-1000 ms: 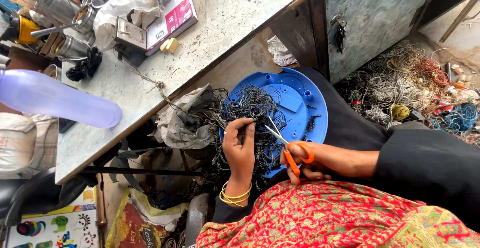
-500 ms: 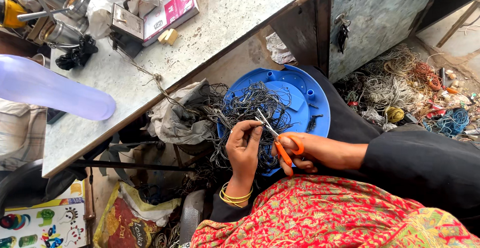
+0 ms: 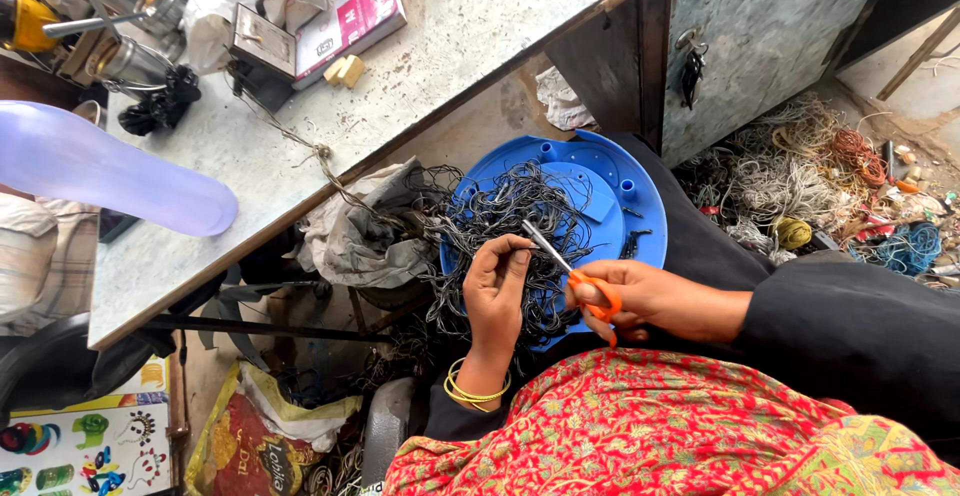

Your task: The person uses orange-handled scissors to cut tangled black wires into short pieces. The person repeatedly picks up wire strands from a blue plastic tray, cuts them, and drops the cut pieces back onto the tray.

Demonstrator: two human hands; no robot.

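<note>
Hands (image 3: 560,291) work scissors (image 3: 572,278) among tangled wires (image 3: 500,216) crowding blue tray (image 3: 640,226).

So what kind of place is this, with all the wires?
Probably a small workshop where old wire gets sorted or stripped. The right hand holds orange scissors over a blue tray full of dark wires, more tangled wire lies heaped on the floor, and a worn workbench carries metal tools.

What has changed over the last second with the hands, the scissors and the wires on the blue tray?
The right hand has brought the orange-handled scissors up and left, so the blade tips now meet the left hand at the strand pinched in its fingertips. Nothing was picked up or let go. The tangle of dark wires and the blue tray lie as before.
</note>
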